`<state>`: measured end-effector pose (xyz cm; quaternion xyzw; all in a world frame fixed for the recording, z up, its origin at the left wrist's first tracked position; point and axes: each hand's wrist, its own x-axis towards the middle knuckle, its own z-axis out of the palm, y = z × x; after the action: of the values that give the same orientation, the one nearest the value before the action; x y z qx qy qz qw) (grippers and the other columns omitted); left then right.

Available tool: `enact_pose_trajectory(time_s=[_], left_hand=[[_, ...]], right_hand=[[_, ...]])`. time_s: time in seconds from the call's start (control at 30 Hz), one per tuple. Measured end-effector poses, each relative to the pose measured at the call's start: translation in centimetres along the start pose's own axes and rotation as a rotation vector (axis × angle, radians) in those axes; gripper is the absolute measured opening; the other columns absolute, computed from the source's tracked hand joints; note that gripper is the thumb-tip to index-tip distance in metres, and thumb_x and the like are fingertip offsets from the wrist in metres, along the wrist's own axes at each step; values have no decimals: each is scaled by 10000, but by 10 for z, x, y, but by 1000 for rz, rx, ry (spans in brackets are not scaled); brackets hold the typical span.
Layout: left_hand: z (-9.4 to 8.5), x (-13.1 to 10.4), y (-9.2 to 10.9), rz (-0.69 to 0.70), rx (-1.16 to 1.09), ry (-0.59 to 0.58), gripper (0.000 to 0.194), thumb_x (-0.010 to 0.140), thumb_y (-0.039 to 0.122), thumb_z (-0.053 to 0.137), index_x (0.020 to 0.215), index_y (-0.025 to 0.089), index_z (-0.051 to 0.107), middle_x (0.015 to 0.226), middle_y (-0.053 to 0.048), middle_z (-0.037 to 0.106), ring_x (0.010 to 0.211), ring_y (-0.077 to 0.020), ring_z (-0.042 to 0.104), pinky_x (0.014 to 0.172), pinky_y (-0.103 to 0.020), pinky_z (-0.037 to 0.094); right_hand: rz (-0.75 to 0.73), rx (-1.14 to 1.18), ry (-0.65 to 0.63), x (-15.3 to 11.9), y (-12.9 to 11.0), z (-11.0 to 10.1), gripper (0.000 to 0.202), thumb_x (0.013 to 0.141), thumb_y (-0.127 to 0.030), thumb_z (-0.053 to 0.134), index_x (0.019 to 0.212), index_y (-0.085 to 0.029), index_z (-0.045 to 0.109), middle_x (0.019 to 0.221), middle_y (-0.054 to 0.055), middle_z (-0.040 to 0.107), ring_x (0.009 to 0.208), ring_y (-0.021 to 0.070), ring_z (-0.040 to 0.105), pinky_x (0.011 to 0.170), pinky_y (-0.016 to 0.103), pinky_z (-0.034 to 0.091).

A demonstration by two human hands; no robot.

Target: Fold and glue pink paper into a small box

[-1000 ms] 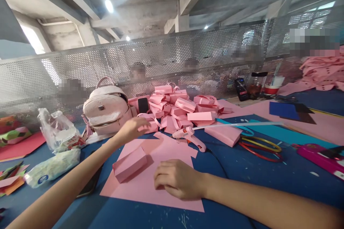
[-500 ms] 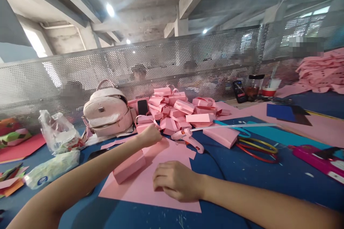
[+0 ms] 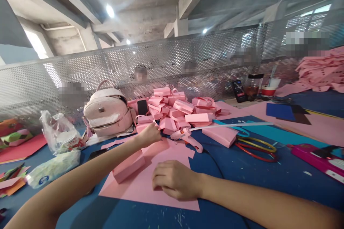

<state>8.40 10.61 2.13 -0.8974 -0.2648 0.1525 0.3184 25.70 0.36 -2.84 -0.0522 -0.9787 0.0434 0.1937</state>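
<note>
My left hand (image 3: pixel 149 134) reaches forward over the far edge of a pink paper sheet (image 3: pixel 172 200), its fingers closed in a fist. What it holds, if anything, is hidden. Just to its right lies a pink glue gun (image 3: pixel 188 136) with a long clear glue stick in its back. My right hand (image 3: pixel 174 180) rests on the sheet, fingers curled in and closed; their undersides are hidden. Under my left forearm stands a folded pink paper box (image 3: pixel 129 166), on the same sheet. A heap of pink paper boxes (image 3: pixel 177 109) with strips lies beyond my left hand.
A pale backpack (image 3: pixel 107 112) and a plastic bag (image 3: pixel 60 134) stand at the left. To the right are yellow and red cable loops (image 3: pixel 256 146), a magenta device (image 3: pixel 314 159) and teal sheets (image 3: pixel 285 134). A perforated metal screen (image 3: pixel 161 53) runs behind, with people beyond it.
Both hands keep nearly the same places and closed shapes. The view has shifted very slightly. Nothing has visibly been picked up or let go.
</note>
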Motion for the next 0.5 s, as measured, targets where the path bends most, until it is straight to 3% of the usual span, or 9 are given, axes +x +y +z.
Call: enact_pose_trajectory(time_s=[0.33, 0.5], left_hand=[[6, -17, -9, 19, 21, 22, 283, 975, 313, 619, 1214, 161, 615, 1208, -92, 648, 1006, -220, 668, 856, -418, 582], [-2, -31, -17, -16, 12, 96, 266, 970, 310, 627, 1182, 149, 625, 1157, -82, 665, 968, -212, 676, 835, -409, 584]], right_hand=[[5, -13, -17, 1, -1, -1, 222, 862, -106, 497, 990, -172, 665, 1002, 52, 715, 923, 199, 591, 796, 315, 457], [4, -18, -19, 1, -1, -1, 213, 860, -102, 512, 995, -178, 659, 994, 50, 715, 905, 200, 584, 781, 311, 449]])
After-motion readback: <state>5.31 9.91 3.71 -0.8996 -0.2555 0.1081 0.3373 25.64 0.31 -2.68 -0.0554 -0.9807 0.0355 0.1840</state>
